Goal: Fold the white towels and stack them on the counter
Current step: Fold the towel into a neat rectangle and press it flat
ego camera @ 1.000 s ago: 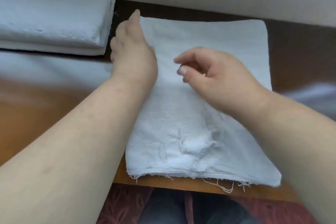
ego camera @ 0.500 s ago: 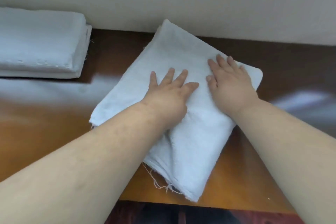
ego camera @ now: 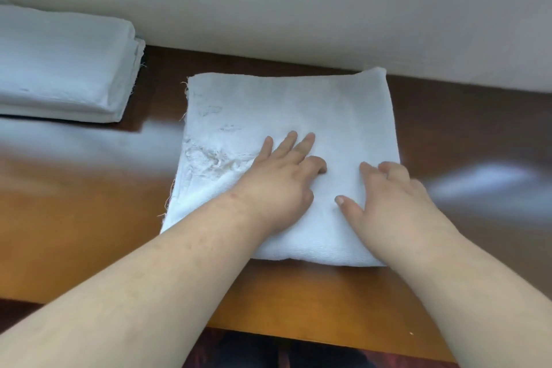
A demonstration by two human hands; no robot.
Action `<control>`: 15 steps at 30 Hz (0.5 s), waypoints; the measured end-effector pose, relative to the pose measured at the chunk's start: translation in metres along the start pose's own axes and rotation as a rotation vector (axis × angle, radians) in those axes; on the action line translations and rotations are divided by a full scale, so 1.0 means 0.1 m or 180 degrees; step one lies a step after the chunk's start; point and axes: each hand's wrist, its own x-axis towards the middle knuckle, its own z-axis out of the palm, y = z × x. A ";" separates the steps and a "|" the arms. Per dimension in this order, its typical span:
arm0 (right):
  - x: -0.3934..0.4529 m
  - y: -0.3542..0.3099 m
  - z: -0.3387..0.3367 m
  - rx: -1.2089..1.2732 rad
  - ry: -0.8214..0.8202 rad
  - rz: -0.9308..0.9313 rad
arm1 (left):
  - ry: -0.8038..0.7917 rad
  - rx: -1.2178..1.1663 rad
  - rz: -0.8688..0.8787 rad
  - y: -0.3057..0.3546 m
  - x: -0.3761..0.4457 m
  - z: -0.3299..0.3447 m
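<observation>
A: Which step was in hand?

B: Pressing a fold flat, I'd judge. Nearest the viewer, both forearms reached over the counter (ego camera: 74, 218) edge. The left hand (ego camera: 280, 185) lay palm-down on the folded towel (ego camera: 298, 116), fingers mostly straight and spread, the forefinger bent a little. The right hand (ego camera: 385, 197) rested just beside it, thumb out, its fingers bent at the knuckles and touching the cloth. Neither gripped anything.

A: And the towel against the fingers?

B: Directly beneath them, flat on the counter. Its near folded edge sat under the wrists; most of it stretched beyond the fingertips toward the wall (ego camera: 268, 9). A frayed patch lay just left of the left hand.

A: The next move?

B: Probably lifting it whole, fold kept intact, onto the stack of folded towels (ego camera: 59, 69) far left, well apart by the wall.
</observation>
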 end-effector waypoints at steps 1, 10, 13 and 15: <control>0.08 -0.03 -0.05 0.0127 0.0201 -0.0182 | 0.0104 -0.0136 0.0049 -0.04 -0.02 -0.01; 0.67 -0.45 0.33 -0.0157 0.0729 -0.1278 | 0.0608 0.0417 -0.0900 -0.45 -0.26 0.15; 0.67 -0.48 0.35 -0.0211 0.0787 -0.1239 | 0.0640 0.0399 -0.0972 -0.71 -0.24 0.04; 0.68 -0.49 0.32 -0.0239 0.0707 -0.1183 | 0.0514 0.0403 -0.1228 -0.88 -0.17 -0.08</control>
